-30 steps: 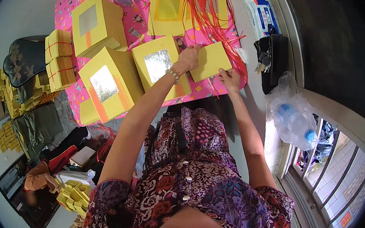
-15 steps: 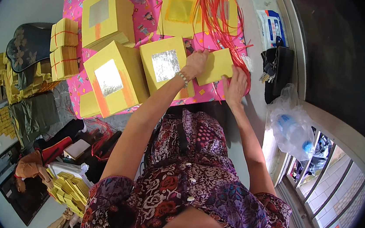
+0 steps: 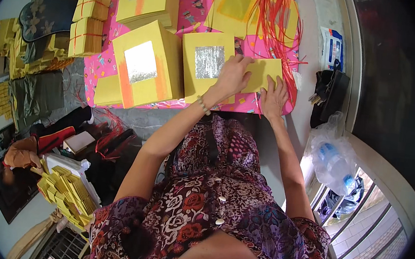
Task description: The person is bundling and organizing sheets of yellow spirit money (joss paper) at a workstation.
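A folded yellow paper sheet [image 3: 265,71] lies on the pink patterned table cover [image 3: 191,14] at its near right part. My left hand [image 3: 232,76], with a beaded bracelet at the wrist, rests across the sheet's left end, thumb and fingers apart. The fingers of my right hand [image 3: 274,98] are spread over the near right corner of the same sheet. Just left of it stands a stack of yellow paper [image 3: 190,80] with a silver square on top; my left hand partly covers its right side. A taller yellow stack [image 3: 171,68] with silver and orange marks stands further left.
More yellow paper stacks [image 3: 162,5] stand at the back. Red strands [image 3: 273,18] hang over the back right sheets. Tied yellow bundles [image 3: 87,38] sit at the left edge. A clear plastic bag with bottles [image 3: 332,156] and window bars [image 3: 376,215] are at the right.
The view has shifted, so the table appears higher and further right. My left hand has moved further onto the sheet's left end, and my right fingers now lie on its near right corner.
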Tool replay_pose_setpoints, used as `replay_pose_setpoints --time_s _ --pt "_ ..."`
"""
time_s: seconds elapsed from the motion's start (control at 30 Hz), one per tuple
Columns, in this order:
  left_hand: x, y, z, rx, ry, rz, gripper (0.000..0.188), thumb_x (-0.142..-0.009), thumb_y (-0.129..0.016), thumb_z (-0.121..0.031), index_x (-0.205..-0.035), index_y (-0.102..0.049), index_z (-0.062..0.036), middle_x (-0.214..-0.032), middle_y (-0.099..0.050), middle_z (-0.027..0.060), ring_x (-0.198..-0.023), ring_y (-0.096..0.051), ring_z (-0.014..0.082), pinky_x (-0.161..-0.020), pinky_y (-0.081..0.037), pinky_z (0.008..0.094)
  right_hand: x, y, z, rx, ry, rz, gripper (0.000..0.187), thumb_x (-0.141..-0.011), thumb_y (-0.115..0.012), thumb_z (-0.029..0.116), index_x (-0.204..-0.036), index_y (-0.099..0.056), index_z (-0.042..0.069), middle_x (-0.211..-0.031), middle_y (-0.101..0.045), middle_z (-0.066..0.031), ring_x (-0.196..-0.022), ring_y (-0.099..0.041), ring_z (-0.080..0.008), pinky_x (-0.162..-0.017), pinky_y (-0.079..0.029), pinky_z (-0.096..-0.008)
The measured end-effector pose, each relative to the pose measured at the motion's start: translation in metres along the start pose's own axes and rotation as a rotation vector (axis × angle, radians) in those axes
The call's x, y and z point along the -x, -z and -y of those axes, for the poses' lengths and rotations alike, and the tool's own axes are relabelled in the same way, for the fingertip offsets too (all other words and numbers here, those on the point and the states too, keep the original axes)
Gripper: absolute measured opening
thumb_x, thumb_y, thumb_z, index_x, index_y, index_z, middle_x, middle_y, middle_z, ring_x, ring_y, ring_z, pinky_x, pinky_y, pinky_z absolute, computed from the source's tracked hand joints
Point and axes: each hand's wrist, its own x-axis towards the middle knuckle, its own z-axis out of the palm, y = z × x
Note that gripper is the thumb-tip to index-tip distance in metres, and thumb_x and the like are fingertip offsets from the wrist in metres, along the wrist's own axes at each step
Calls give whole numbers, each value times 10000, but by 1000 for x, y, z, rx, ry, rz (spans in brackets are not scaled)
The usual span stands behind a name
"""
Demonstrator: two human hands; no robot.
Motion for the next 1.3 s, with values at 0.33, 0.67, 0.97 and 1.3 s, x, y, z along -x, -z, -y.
replay_pose_setpoints --time_s 0.33,0.67,0.97,1.3 --pt "126 43 24 -79 166 -99 265 -775 -687 -37 -1035 -637 -54 -1001 -583 139 -976 -532 335 -846 -460 412 3 50 55 -267 333 -5 414 -863 -640 176 -1252 -543 68 -1219 -494 -147 -1150 -465 -335 -936 -383 -464" --pt "138 27 35 -177 74 -100 350 -713 -770 -84 -1038 -640 -82 -1066 -563 113 -1013 -509 322 -855 -451 421 2 34 68 -247 653 157 402 -783 -705 149 -1155 -571 72 -1095 -549 -94 -1052 -519 -287 -886 -410 -408" --pt "137 29 49 -102 35 -93 249 -734 -755 -73 -970 -677 -92 -1042 -584 81 -990 -521 301 -826 -466 406 -12 40 61 -308 745 147 192 -793 -696 168 -953 -650 72 -985 -585 -51 -969 -555 -241 -806 -474 -393" --pt "132 34 52 43 85 -90 129 -772 -742 -131 -881 -696 -79 -958 -596 77 -929 -537 296 -791 -477 393 -21 41 65 -419 639 206 108 -810 -688 157 -837 -655 58 -879 -589 -52 -853 -566 -260 -729 -488 -384"
